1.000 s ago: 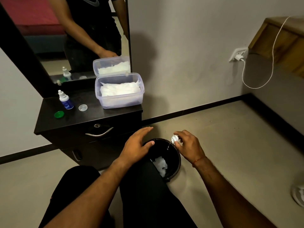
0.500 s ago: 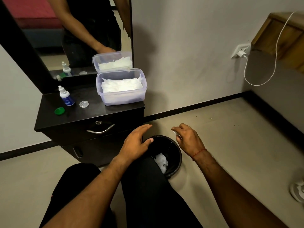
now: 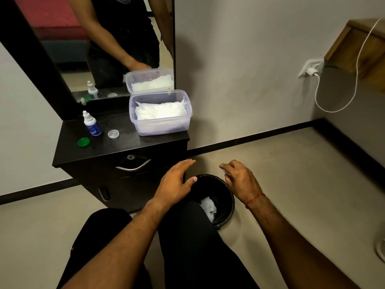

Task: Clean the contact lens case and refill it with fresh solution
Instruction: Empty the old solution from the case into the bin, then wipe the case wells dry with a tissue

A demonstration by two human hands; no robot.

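Left hand [image 3: 174, 184] spread over the bin [image 3: 230, 198]; right hand [image 3: 241, 180] pinches, seemingly, the lens case [image 3: 224, 171].

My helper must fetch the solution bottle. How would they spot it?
Find the black dresser under the mirror. On its top, left of the tissue tub, stands the bottle. It stands tall, white with a blue label; the green cap and clear cap beside it lie flat.
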